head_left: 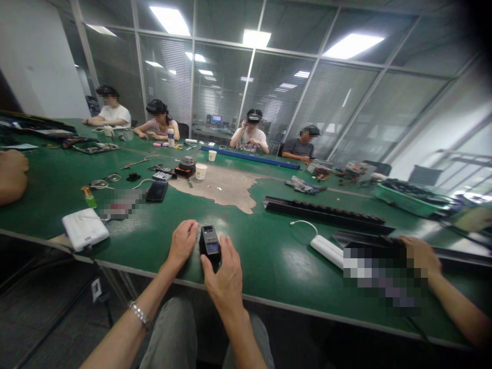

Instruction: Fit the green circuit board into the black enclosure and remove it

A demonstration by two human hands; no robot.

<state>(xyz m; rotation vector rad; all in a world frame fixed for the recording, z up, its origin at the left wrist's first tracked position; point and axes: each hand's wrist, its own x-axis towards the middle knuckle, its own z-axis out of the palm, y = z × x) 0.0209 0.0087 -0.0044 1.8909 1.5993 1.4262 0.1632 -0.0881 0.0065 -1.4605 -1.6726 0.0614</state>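
A black boxy handheld device (210, 241) with a grey top face and a small bluish screen stands at the near edge of the green table (269, 266). My right hand (226, 269) is closed around its right side and near end, thumb on the near left and fingers along the right. Just left of the device rests my left hand (183, 241), its fingers curled together and no item showing in them. A small gap seems to separate it from the device. A metal bracelet (139, 313) circles my left wrist.
Left lie a white box (85, 228), a small green bottle (88, 197), a phone (156, 191) and glasses (105, 180). Paper cups (200, 171) stand farther back. Right are a white power strip (326, 251), black rails (323, 214) and another person's hand (423, 256). Several people sit opposite.
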